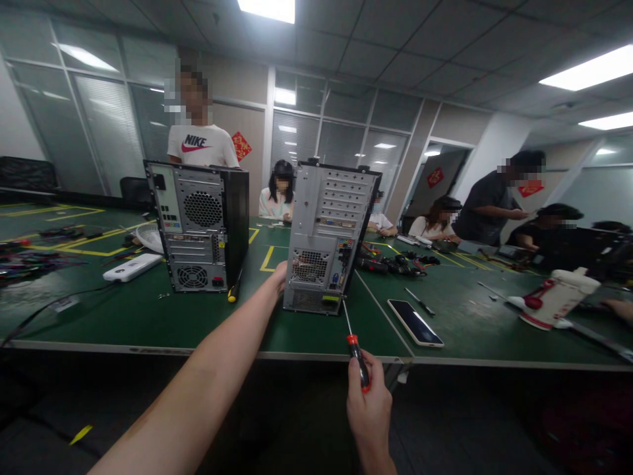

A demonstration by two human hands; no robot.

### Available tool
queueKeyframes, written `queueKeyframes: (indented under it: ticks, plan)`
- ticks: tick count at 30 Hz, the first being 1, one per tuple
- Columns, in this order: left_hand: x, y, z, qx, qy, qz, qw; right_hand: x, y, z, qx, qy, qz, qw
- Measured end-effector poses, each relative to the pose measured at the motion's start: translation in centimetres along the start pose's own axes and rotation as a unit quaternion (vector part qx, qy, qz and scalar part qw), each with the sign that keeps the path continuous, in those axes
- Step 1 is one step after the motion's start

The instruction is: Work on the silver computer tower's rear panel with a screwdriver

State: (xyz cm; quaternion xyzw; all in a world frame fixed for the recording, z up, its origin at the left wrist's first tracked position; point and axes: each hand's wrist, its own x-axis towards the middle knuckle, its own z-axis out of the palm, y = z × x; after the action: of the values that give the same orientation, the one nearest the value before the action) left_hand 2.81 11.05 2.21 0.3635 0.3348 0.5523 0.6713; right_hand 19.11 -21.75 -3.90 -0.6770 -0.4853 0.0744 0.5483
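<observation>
A grey computer tower (311,224) stands upright on the green table (252,330), its back panel facing me. My right hand (366,396) is closed round the black and red handle of a screwdriver (358,359). The screwdriver's tip meets the lower right corner of that back panel. My left arm reaches to the tower's left side, where my left hand (281,276) rests against it; its fingers are hidden behind the case. A second tower (195,231), black-sided, stands to the left.
A yellow-tipped tool (232,295) lies beside the left tower, near a white power bank (132,266). At right are a phone (415,322), another screwdriver (419,301), cables (405,264) and a white bottle (558,298). Several people are around the table.
</observation>
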Motion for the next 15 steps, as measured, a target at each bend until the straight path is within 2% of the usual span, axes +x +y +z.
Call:
queueKeyframes:
  ticks: [15]
  plan:
    - [0.85,-0.46,-0.29,0.022,-0.013,0.013,1.000,0.14,-0.66,-0.17,-0.007,-0.002,-0.013,1.000]
